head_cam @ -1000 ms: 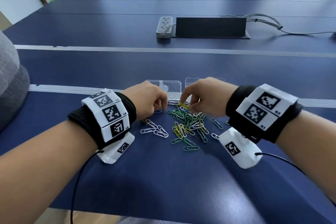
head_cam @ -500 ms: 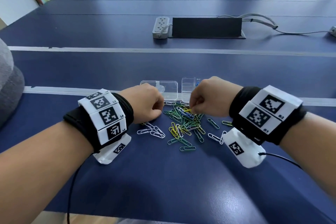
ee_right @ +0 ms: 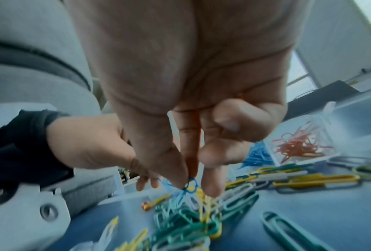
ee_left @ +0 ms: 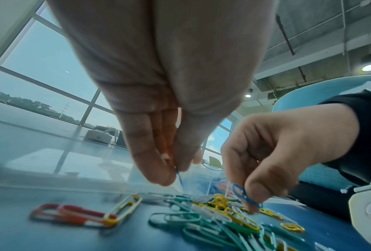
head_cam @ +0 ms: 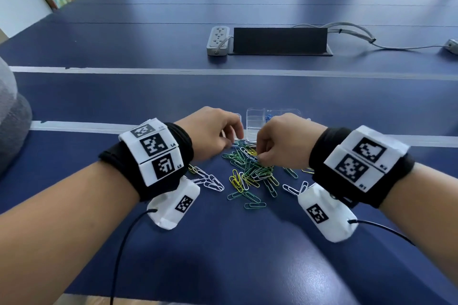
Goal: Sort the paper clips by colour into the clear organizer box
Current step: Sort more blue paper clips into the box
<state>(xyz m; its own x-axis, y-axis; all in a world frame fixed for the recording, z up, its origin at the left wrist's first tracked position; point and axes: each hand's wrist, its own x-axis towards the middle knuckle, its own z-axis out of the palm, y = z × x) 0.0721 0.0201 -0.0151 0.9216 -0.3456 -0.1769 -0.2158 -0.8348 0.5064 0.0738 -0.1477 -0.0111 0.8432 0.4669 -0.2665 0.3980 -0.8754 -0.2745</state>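
A loose pile of green, yellow and white paper clips lies on the blue table, just in front of the clear organizer box. My left hand hovers at the pile's far left edge and pinches a blue clip between thumb and fingers. My right hand is over the pile's far side. Its thumb and forefinger pinch another blue clip, which still touches the heap. In the right wrist view the box holds red clips in one compartment and blue clips in the one beside it.
A few white clips lie apart to the left of the pile, and red clips lie near my left hand. Farther back are a power strip, a black panel and cables. A grey cushion sits at the left.
My left hand has moved right, toward the box and closer to the right hand. My right hand has curled tighter over the pile's far side.
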